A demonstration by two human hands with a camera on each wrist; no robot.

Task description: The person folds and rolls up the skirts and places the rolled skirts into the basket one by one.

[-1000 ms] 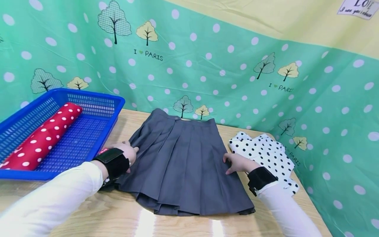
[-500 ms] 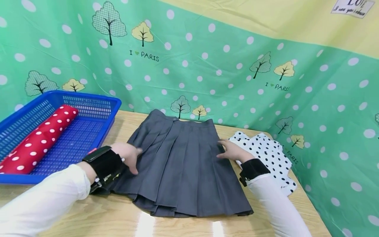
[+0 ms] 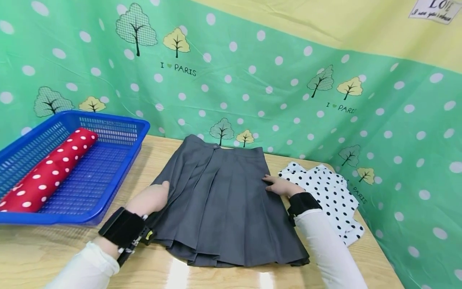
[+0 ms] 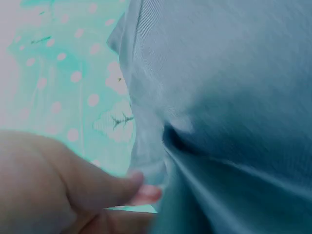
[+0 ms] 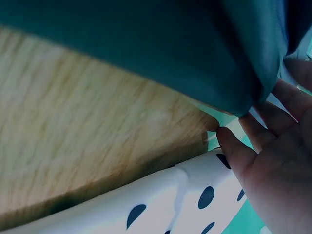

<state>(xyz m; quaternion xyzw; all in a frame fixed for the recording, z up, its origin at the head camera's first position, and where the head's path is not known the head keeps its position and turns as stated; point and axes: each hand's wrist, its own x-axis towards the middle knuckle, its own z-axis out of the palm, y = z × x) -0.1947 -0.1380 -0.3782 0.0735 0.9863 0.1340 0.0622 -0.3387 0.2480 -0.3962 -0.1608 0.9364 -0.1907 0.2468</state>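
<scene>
on wooden table (image 3: 144,267), centre: grey pleated skirt (image 3: 223,208), likely light, soft, floppy; best taken by both side edges. left hand (image 3: 149,199) at left edge, grip cannot be told; right hand (image 3: 283,187) touching right edge, fingers extended, nothing gripped.

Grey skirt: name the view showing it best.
The head view: nearly the whole grey skirt is in frame there. The left wrist view gives only a cropped close-up; the right wrist view, just a dark, shadowed part.
</scene>
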